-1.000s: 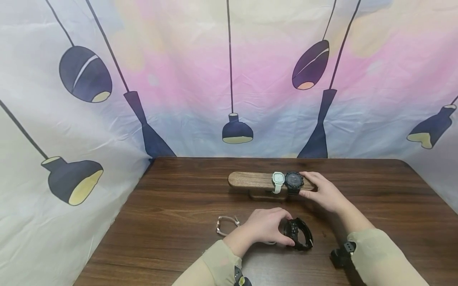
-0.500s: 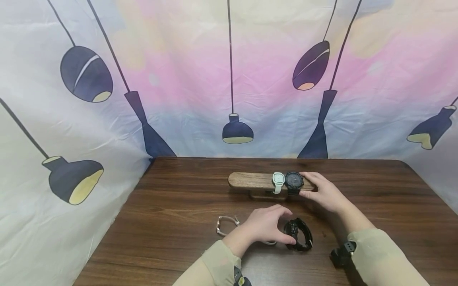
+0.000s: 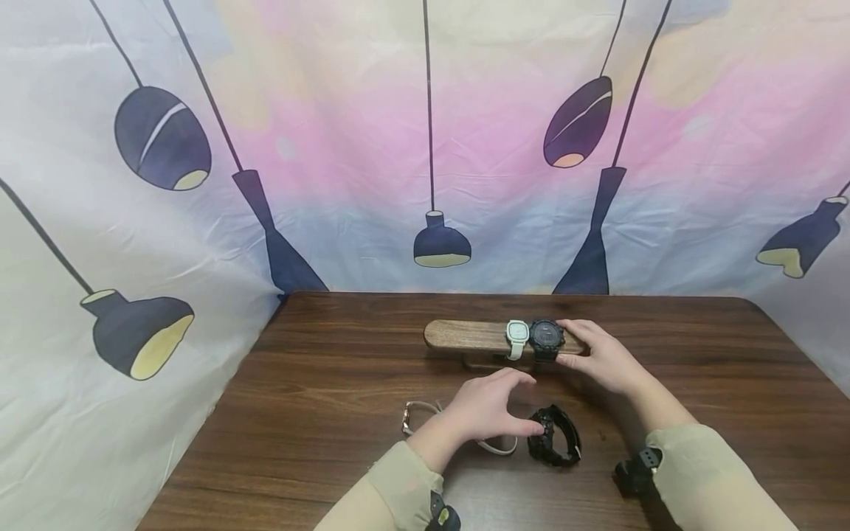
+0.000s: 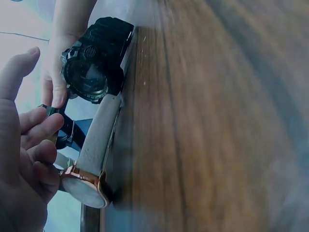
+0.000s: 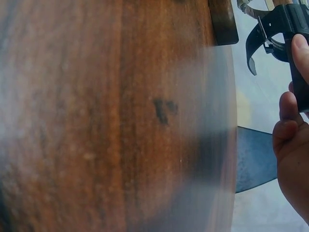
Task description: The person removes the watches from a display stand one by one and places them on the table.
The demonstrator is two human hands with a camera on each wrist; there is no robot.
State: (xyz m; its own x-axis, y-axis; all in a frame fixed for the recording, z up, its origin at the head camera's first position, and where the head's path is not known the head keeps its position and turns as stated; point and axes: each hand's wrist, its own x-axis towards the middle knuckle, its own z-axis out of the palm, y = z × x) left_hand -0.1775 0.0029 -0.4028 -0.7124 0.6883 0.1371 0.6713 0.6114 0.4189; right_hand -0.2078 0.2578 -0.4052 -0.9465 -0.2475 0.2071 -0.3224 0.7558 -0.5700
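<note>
Centrally, a slim wooden watch stand point(image 3: 465, 335), visibly grained and round-ended, sits on a low base on a dark, streaky wood-grain table point(image 3: 319, 413). Round its bar are fastened a pale mint watch point(image 3: 517, 332) with a squarish case and, just beside it, a chunky black watch point(image 3: 546, 335) with a round dial. The person's right hand point(image 3: 607, 358) grips the bar's right end between thumb and fingers, partly covering it. The left hand point(image 3: 488, 405) holds nothing; its thumb and fingers are spread apart, the thumb tip overlapping a second black watch point(image 3: 544, 446), which rests on the table with its thick strap looped. Whether the thumb touches it is hard to tell. Behind the left wrist, partly hidden, lies a slender watch point(image 4: 99, 135) with a matte off-white strap and shiny rose-gold case. A creased pastel cloth point(image 3: 365, 147) printed with dark lamps hangs beyond. Both wrist views are hazy, each wearer's hand cut off at the edge; the dials are unreadable.
</note>
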